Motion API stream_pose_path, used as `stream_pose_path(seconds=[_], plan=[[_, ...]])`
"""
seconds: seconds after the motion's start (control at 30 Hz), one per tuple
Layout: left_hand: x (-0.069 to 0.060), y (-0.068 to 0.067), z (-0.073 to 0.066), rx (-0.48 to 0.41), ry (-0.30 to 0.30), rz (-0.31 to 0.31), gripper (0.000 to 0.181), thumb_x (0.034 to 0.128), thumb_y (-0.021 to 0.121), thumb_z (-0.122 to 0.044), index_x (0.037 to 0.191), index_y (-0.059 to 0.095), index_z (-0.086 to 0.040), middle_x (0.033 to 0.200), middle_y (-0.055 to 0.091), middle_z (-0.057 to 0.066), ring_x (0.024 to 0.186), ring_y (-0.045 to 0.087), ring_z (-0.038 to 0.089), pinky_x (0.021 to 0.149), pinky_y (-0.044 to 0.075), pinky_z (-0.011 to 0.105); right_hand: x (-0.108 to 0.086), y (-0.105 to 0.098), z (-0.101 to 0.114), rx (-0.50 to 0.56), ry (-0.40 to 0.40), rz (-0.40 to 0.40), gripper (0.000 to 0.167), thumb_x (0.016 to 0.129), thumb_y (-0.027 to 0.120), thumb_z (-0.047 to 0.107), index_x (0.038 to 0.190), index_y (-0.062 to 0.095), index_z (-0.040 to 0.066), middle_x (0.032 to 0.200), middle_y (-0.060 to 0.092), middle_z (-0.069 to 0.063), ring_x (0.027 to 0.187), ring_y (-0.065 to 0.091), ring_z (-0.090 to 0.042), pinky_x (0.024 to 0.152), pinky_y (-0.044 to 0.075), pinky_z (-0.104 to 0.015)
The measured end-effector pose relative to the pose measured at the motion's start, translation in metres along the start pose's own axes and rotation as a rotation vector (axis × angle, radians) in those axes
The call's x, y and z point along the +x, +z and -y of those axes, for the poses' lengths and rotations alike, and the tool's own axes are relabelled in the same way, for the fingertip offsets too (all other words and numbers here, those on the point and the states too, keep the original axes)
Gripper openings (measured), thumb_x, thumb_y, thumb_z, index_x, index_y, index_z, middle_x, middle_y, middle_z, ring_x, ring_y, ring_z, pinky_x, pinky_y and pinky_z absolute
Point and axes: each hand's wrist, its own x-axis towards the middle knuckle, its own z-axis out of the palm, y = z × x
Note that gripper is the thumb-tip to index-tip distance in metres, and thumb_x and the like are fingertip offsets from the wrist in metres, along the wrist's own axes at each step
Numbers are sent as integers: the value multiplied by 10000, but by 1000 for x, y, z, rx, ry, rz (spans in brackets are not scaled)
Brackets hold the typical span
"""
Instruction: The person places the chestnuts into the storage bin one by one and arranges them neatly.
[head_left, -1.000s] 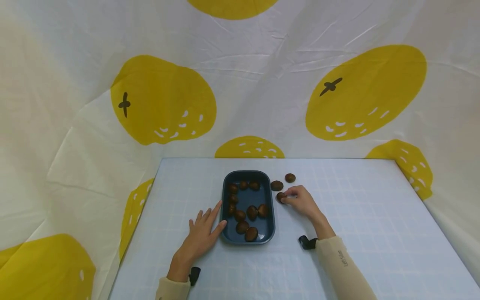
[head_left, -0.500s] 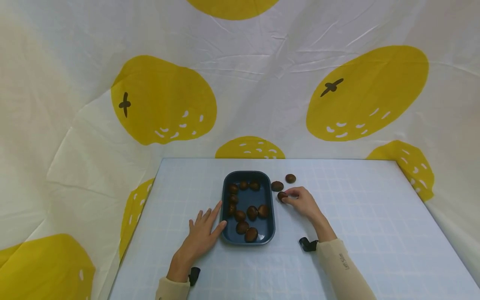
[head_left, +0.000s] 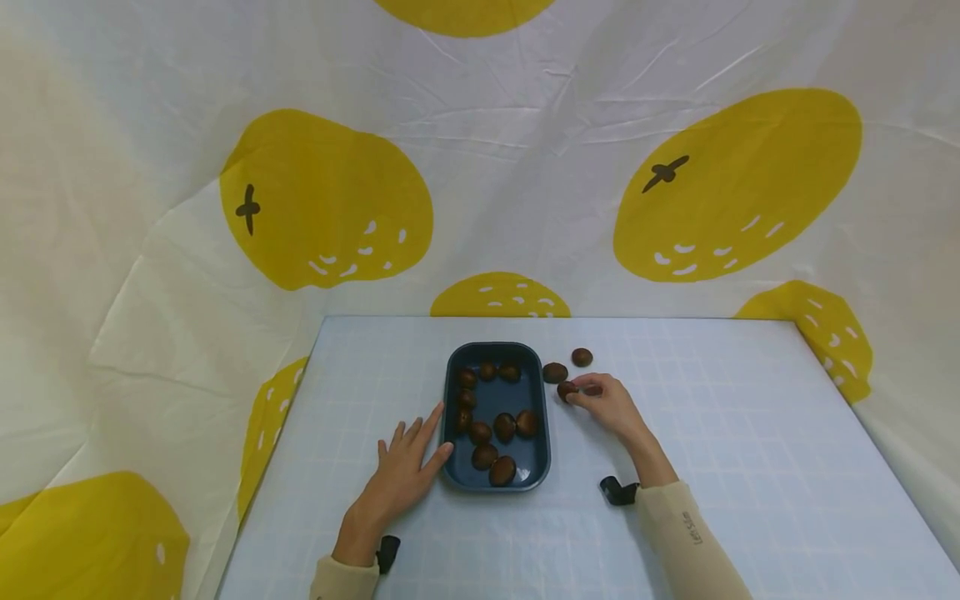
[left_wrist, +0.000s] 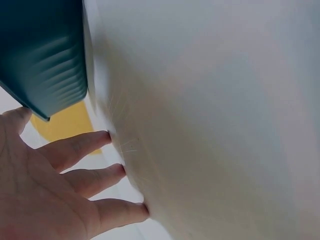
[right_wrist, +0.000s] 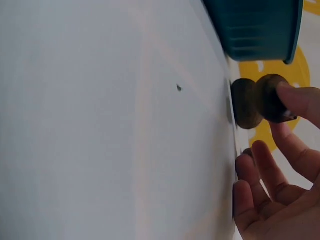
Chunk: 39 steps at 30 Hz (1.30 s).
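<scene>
A dark blue rectangular tray (head_left: 546,454) stands on the table with several brown chestnuts (head_left: 504,427) in it. My left hand (head_left: 405,471) lies spread at the tray's left side; in the left wrist view a fingertip (left_wrist: 21,116) touches the rim and the other fingertips press on the table. To the right of the tray, my right hand (head_left: 609,407) pinches a chestnut (right_wrist: 271,97) between thumb and index finger, off the table in the right wrist view. Another chestnut (head_left: 555,372) lies just beyond it, and one more chestnut (head_left: 582,357) sits farther back.
The table (head_left: 750,467) has a pale checked cover. Its back edge meets a white curtain (head_left: 525,208) printed with yellow fruit. Dark camera mounts (head_left: 618,491) sit at both wrists. A small dark brown patch (head_left: 593,389) shows between my right fingers, its kind unclear.
My right hand has shifted very slightly to the right and away from me with the pinched chestnut. The left hand and the tray stay in place.
</scene>
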Motion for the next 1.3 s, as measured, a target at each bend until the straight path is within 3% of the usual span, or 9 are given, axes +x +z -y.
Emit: stream_pose_path(seconds=[0.7,1.3], plan=[[0,-3,-3,4,3,1,669,996,411,-653,1586,156,-468,1566,341,211,1452,148,515,1055,18,778,-7,-8,21,76,23,-21,340,906,764,238,1168,700,32,1284,572,-187,1103,588,-355,866,497,-453],[-1,-1,-2,0,5,3,680,992,394,-667,1589,145,-459,1567,338,214,1449,138,527,1045,8,787,-8,-9,49,97,-70,-43,348,892,787,229,1172,705,39,1251,594,-178,1080,590,-350,850,511,-446]])
